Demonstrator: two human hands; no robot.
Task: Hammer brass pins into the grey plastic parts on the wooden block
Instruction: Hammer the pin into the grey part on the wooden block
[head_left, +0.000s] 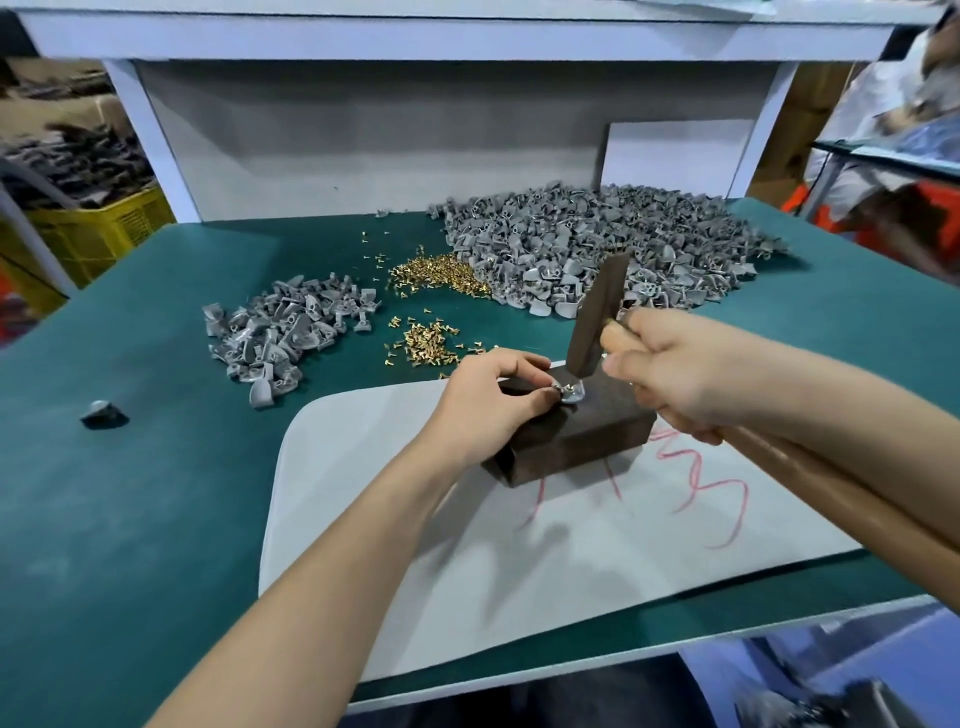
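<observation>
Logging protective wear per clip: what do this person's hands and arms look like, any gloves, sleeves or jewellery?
The left hand and right hand are bare, without gloves. No sleeves show up to the picture's edge, and no watch, band or marking shows at either wrist.

- We log a small factory assembly workshop, one hand-work station.
- Green-matted tabletop (130, 519) under a white shelf frame (415, 36).
- Bulk heaps of grey plastic parts (597, 244), loose brass pins (431, 273).
- Yellow crate (98, 234) at left, dark stock piled above it.
</observation>
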